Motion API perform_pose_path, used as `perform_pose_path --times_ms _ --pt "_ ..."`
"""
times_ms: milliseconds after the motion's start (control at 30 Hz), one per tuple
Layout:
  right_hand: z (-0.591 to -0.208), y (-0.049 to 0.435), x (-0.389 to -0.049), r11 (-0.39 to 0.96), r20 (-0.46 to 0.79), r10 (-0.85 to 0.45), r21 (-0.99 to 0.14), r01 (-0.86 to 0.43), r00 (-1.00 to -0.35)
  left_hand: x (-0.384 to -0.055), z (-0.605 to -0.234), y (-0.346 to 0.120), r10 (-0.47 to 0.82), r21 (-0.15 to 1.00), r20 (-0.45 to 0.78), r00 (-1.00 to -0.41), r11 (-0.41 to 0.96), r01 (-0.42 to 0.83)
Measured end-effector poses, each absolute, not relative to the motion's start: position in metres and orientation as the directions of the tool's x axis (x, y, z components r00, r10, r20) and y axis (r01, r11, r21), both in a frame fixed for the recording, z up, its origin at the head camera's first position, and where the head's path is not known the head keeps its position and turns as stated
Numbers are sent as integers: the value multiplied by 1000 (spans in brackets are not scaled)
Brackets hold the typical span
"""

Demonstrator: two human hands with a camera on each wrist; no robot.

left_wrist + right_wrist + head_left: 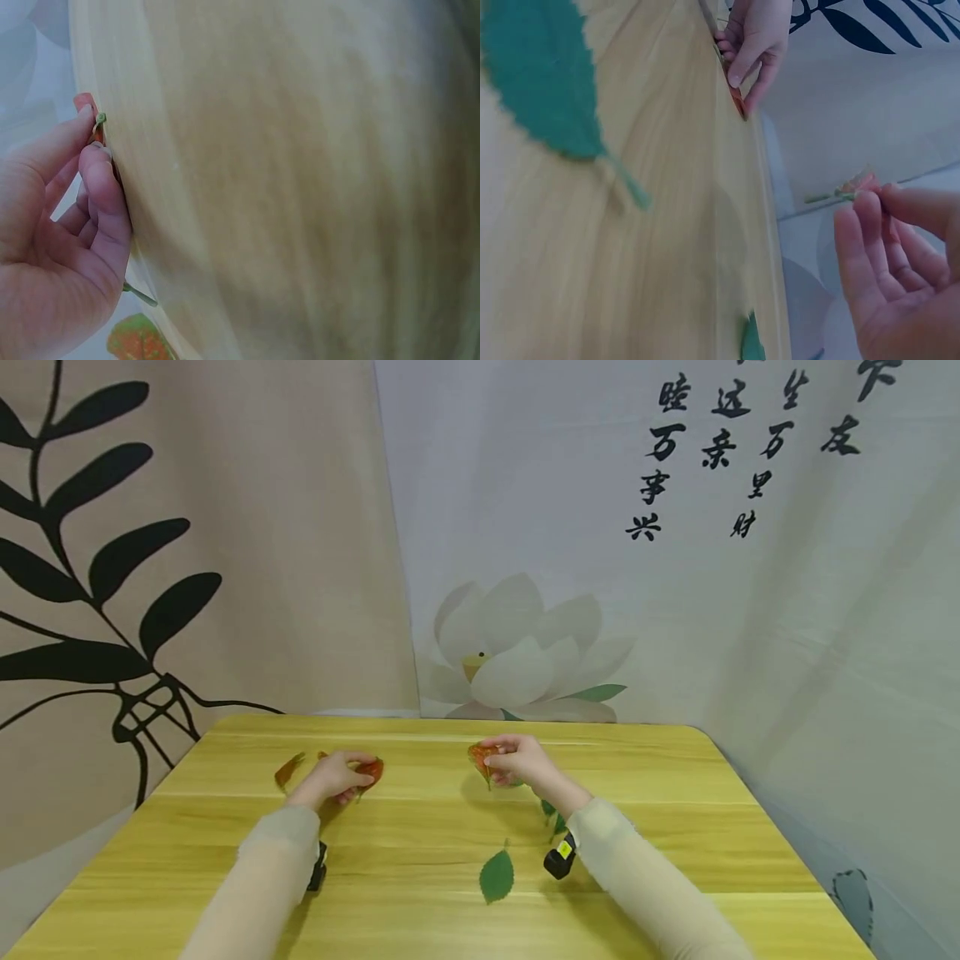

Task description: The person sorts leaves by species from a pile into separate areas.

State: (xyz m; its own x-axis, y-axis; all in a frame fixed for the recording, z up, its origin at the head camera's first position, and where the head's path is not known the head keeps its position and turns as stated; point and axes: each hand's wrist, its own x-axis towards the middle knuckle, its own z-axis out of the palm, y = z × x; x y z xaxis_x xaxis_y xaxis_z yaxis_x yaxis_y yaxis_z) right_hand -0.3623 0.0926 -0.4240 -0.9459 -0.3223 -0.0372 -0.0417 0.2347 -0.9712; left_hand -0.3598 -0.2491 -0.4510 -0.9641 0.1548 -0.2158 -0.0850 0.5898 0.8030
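Observation:
My left hand (pixel 337 778) pinches a red leaf (pixel 374 768) between thumb and fingers, low over the far left part of the table. Only part of that leaf shows past the fingertips in the left wrist view. A brownish-orange leaf (pixel 288 772) lies left of this hand, and a sliver of another is partly hidden behind it. Farther right, my right hand (pixel 528 763) holds up an orange-red leaf (pixel 480 760) by thumb and fingertips. In the right wrist view, this leaf (pixel 861 182) is clear of the tabletop, its green stem pointing left.
A green leaf (pixel 497 877) lies on the wooden table (pixel 420 843) nearer the front. More green leaves (pixel 560 824) lie beneath the right forearm, partly hidden. Black devices (pixel 559 857) are worn at the wrists. A printed cloth (pixel 675 635) hangs behind the table.

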Motion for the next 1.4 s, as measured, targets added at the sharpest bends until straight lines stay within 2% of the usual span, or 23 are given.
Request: perform_pose_path --times_ms 300,867,1133,1400 --pt "-435 53 -376 176 -59 -375 -984 -8 -925 -359 -451 -247 151 787 -184 -971 615 -54" --pt "-459 -9 -394 128 -122 -355 -988 81 -927 -360 -459 -246 116 785 -190 -975 614 -81" --pt "-466 -29 -396 105 -173 -343 -984 146 -923 -361 -459 -247 81 783 -196 -977 613 -106" --pt "-470 -41 -400 102 -182 -353 -983 155 -918 -366 -459 -250 49 777 -187 -981 619 -117"
